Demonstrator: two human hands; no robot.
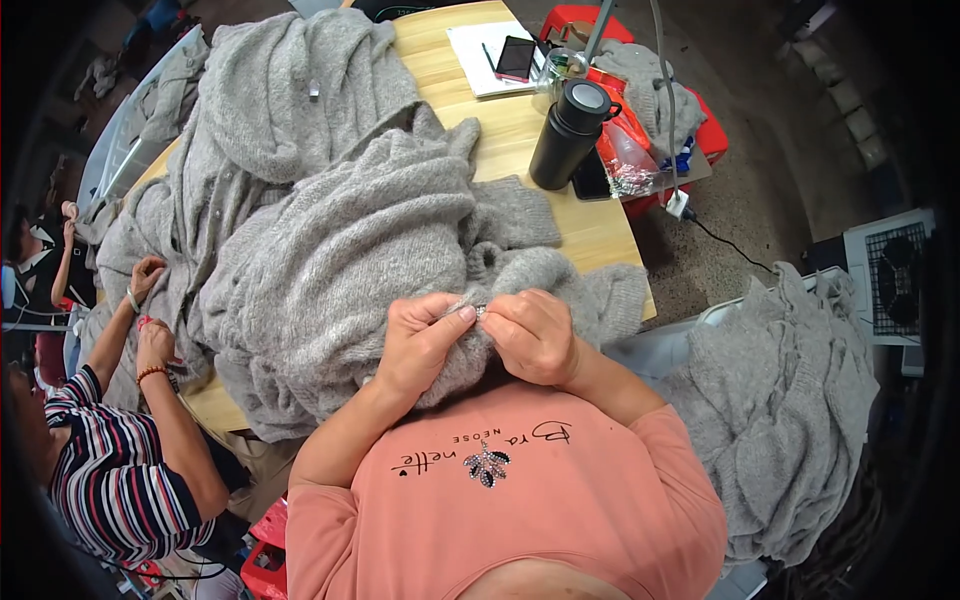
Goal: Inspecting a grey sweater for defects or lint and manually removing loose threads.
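Note:
A grey knitted garment lies heaped on the table in front of me, its near edge drawn up against my chest. My left hand pinches a fold of the knit between thumb and fingers. Right beside it, my right hand is closed, its fingertips meeting the same bit of fabric. Something small and pale shows between the two sets of fingertips, too small to name. Sleeve-like parts of the knit spread out to the right of my hands.
More grey knits cover the far left of the wooden table. A black flask, a glass jar and a phone on papers stand at the right. Another person handles knits at left. Knits fill a bin at right.

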